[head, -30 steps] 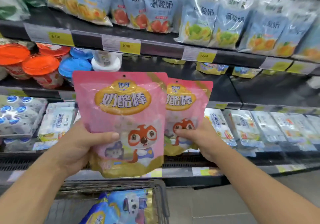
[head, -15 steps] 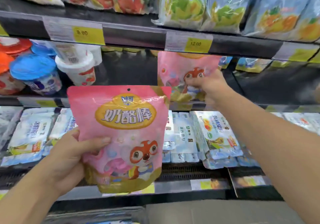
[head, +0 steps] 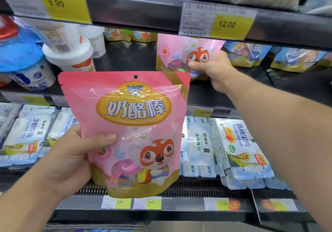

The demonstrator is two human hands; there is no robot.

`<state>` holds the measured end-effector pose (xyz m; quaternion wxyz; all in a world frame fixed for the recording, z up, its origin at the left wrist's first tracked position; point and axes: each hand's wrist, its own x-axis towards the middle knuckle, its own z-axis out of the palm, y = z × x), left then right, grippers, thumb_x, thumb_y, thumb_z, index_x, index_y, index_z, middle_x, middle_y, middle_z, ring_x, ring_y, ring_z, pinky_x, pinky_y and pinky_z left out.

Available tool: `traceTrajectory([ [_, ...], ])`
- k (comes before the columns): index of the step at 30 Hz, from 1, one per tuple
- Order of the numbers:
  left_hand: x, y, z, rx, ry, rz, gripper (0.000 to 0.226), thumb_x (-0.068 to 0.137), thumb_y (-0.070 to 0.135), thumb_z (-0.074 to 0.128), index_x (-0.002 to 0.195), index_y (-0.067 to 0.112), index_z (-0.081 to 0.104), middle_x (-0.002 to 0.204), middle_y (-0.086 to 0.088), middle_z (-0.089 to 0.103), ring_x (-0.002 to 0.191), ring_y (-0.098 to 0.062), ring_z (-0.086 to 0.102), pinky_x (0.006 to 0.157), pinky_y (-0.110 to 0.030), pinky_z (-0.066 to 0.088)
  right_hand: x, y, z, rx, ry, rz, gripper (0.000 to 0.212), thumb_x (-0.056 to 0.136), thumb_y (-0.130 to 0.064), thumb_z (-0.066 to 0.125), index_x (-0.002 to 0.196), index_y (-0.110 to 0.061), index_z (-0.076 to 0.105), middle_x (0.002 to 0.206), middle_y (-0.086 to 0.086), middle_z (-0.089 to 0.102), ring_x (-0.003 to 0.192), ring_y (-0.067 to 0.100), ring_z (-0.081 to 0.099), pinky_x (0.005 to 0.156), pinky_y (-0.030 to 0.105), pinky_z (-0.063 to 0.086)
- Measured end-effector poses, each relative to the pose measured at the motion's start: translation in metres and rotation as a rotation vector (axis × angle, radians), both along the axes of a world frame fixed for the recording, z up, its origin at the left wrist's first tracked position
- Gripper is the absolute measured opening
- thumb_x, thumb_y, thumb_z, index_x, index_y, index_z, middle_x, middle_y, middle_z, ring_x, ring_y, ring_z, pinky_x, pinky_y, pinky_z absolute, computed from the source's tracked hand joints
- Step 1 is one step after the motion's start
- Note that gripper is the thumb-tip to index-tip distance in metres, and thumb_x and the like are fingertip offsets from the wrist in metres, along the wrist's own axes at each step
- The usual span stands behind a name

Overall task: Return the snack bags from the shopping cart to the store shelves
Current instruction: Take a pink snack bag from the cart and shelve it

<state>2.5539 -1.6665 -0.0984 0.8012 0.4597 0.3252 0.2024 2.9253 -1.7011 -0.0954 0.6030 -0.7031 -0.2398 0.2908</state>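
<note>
The left hand [head: 71, 161] has a tight grip on a big shiny pink plastic snack bag [head: 133, 133] with a gold oval label and a cartoon fox on the front. The thumb lies across the front of the bag and the other fingers are hidden behind it. This bag is held upright in the air, in front of the shelves and not touching them. The right hand [head: 213, 70] reaches up and to the right, and its curled fingers grip a second pink snack bag with the same fox [head: 179, 52]. That second bag stands upright inside the middle black metal shelf [head: 129, 55], with its top hidden behind the yellow price tag that reads 12.00 [head: 228, 25]. Just to the right of it on the same shelf stand blue and gold snack bags [head: 246, 54]. To the left on that shelf are white plastic cups [head: 70, 52] and cups with blue lids [head: 21, 57], some lying tilted. Another yellow price tag that reads 9.90 [head: 62, 5] hangs on the shelf edge above them. On the shelf below lie flat pale blue and white packs [head: 239, 151], some hidden behind the near pink bag. Small yellow price tags [head: 124, 203] sit along the bottom shelf edge.
</note>
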Motion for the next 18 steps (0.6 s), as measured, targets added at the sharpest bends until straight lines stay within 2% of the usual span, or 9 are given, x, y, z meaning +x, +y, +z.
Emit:
traceTrajectory([
  [2, 0.005, -0.001, -0.001, 0.001, -0.015, -0.005, 0.094, 0.024, 0.026, 0.1, 0.112, 0.005, 0.072, 0.116, -0.026, 0.071, 0.102, -0.044, 0.069, 0.089, -0.059, 0.053, 0.006, -0.001, -0.005, -0.111, -0.123, 0.027, 0.063, 0.046, -0.001, 0.093, 0.105, -0.001, 0.069, 0.099, 0.006, 0.076, 0.091, 0.02, 0.074, 0.086, 0.038, 0.06],
  [4, 0.009, -0.001, 0.0, -0.002, -0.035, -0.004, 0.089, 0.025, 0.026, 0.1, 0.108, 0.008, 0.075, 0.112, -0.024, 0.073, 0.098, -0.04, 0.072, 0.086, -0.055, 0.057, 0.009, -0.001, -0.008, -0.124, -0.177, 0.032, 0.063, 0.048, 0.001, 0.093, 0.106, 0.0, 0.07, 0.101, 0.006, 0.076, 0.095, 0.019, 0.073, 0.088, 0.038, 0.06],
  [6, 0.014, -0.001, 0.002, 0.005, -0.054, -0.009, 0.086, 0.024, 0.026, 0.1, 0.105, 0.009, 0.076, 0.106, -0.02, 0.076, 0.088, -0.034, 0.075, 0.072, -0.049, 0.063, 0.009, 0.001, -0.01, -0.08, -0.171, 0.013, 0.056, 0.053, 0.007, 0.09, 0.105, 0.001, 0.07, 0.101, 0.008, 0.076, 0.095, 0.019, 0.073, 0.087, 0.037, 0.06],
  [8, 0.017, -0.001, 0.005, -0.003, -0.059, -0.004, 0.089, 0.023, 0.026, 0.1, 0.106, 0.007, 0.075, 0.1, -0.019, 0.077, 0.076, -0.03, 0.076, 0.05, -0.04, 0.061, 0.006, 0.001, -0.012, -0.064, -0.159, 0.018, 0.053, 0.056, 0.007, 0.089, 0.106, 0.002, 0.07, 0.102, 0.009, 0.076, 0.095, 0.02, 0.074, 0.087, 0.037, 0.06],
  [9, 0.019, 0.0, 0.006, -0.006, -0.061, 0.0, 0.091, 0.022, 0.026, 0.1, 0.107, 0.005, 0.074, 0.099, -0.019, 0.077, 0.074, -0.029, 0.076, 0.047, -0.037, 0.06, 0.005, 0.0, -0.011, -0.064, -0.156, 0.027, 0.053, 0.057, 0.005, 0.089, 0.107, 0.001, 0.07, 0.101, 0.009, 0.076, 0.094, 0.019, 0.074, 0.087, 0.036, 0.06],
  [12, 0.026, 0.0, 0.015, 0.001, -0.054, -0.015, 0.096, 0.023, 0.026, 0.099, 0.111, -0.001, 0.071, 0.097, -0.018, 0.077, 0.07, -0.028, 0.076, 0.046, -0.034, 0.059, 0.002, -0.015, -0.01, -0.041, -0.132, 0.005, 0.053, 0.059, 0.002, 0.089, 0.108, -0.003, 0.069, 0.098, 0.003, 0.076, 0.088, 0.01, 0.073, 0.082, 0.028, 0.059],
  [14, 0.035, 0.002, 0.021, -0.004, -0.054, -0.04, 0.099, 0.025, 0.026, 0.098, 0.114, -0.003, 0.068, 0.096, -0.018, 0.077, 0.067, -0.026, 0.075, 0.043, -0.033, 0.058, -0.01, -0.036, -0.006, 0.035, -0.13, -0.083, 0.051, 0.064, -0.004, 0.088, 0.111, -0.006, 0.066, 0.1, 0.003, 0.073, 0.089, 0.008, 0.07, 0.081, 0.021, 0.056],
  [16, 0.049, 0.009, 0.027, 0.001, -0.057, -0.06, 0.103, 0.029, 0.026, 0.098, 0.12, -0.005, 0.064, 0.104, -0.02, 0.075, 0.077, -0.028, 0.075, 0.056, -0.039, 0.062, -0.028, -0.063, 0.003, 0.09, -0.154, -0.246, 0.042, 0.074, -0.016, 0.084, 0.111, -0.01, 0.064, 0.097, 0.002, 0.07, 0.087, 0.008, 0.067, 0.078, 0.018, 0.054],
  [18, 0.07, 0.019, 0.033, 0.016, -0.067, -0.062, 0.107, 0.031, 0.025, 0.098, 0.127, -0.005, 0.06, 0.115, -0.023, 0.071, 0.087, -0.031, 0.074, 0.067, -0.044, 0.063, -0.05, -0.087, 0.012, 0.114, -0.113, -0.164, 0.028, 0.084, -0.023, 0.075, 0.106, -0.009, 0.066, 0.092, 0.003, 0.072, 0.083, 0.014, 0.067, 0.073, 0.026, 0.054],
])
